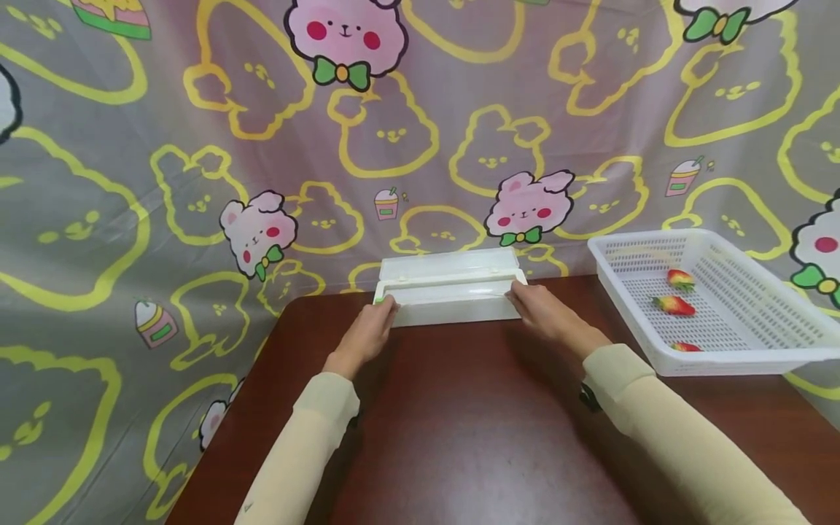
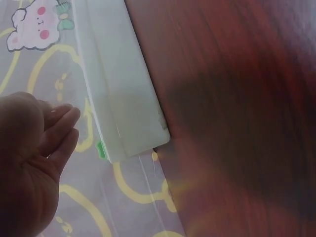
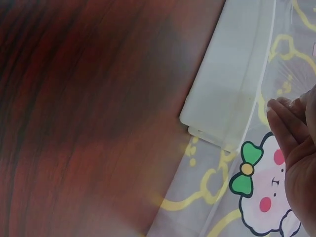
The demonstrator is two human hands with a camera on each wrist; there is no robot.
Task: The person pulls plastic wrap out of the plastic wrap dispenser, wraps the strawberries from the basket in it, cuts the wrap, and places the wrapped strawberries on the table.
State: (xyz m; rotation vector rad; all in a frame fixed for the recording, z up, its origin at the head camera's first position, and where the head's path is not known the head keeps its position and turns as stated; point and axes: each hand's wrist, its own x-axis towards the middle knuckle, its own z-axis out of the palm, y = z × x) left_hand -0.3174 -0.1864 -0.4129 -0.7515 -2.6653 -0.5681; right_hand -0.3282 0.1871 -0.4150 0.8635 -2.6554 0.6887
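Observation:
At the far edge of the table stands a long white cling film dispenser, its lid raised at the back. My left hand is at its left end and my right hand at its right end. In the wrist views, both hands hover just off the box with thumb and fingers brought together. Wrinkled clear cling film runs to the right fingertips; the left hand pinches its other side, where the film barely shows. A small green piece sits on the box's left end.
A white perforated basket with several strawberries stands on the right. A patterned curtain hangs right behind the dark wooden table.

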